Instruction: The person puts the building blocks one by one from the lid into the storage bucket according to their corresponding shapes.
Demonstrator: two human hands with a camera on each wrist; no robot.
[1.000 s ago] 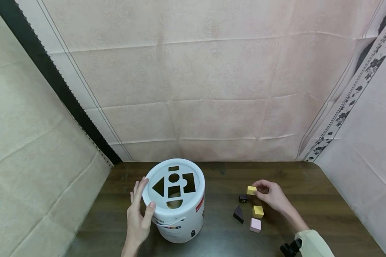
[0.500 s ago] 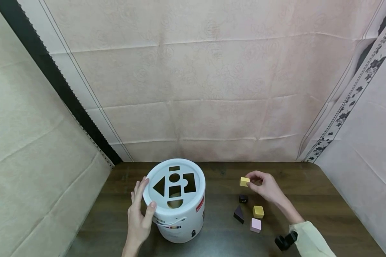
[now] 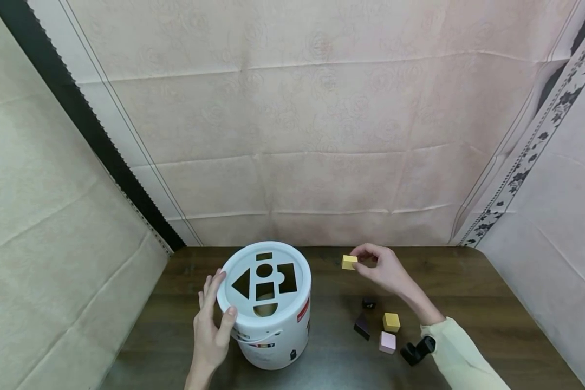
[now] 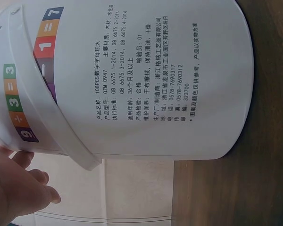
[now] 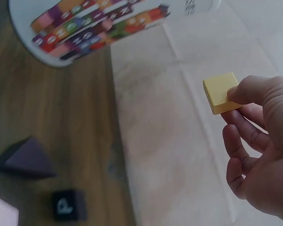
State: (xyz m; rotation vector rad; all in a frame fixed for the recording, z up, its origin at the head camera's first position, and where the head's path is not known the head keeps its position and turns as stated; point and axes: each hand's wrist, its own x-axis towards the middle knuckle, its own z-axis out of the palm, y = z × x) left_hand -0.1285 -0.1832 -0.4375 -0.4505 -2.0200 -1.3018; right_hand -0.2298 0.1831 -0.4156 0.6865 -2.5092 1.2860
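The right hand (image 3: 377, 265) pinches a small yellow block (image 3: 349, 262) between thumb and fingers, raised over the back of the table. In the right wrist view the yellow block (image 5: 220, 92) has a square face, with the thumb on it and the other fingers bent beneath. A white bucket (image 3: 279, 346) stands upright, its lid (image 3: 297, 303) cut with several holes: triangle, circle, rectangles and other shapes. Against the bucket's left side rests the left hand (image 3: 210, 336), thumb at the lid's front edge and fingers along its left edge. Its fingers (image 4: 40, 193) appear beside the bucket in the left wrist view.
Right of the bucket lie a black cube (image 3: 368, 303) with a white letter, a dark triangular block (image 3: 362, 327), another yellow block (image 3: 391, 322) and a pale pink block (image 3: 387, 342). The brown wooden table (image 3: 458, 292) ends at a fabric backdrop (image 3: 322, 162); fabric also hangs at both sides.
The right hand has carried the yellow block up and leftward from near the other blocks, toward the bucket's side of the table. The left hand and bucket stay in place.
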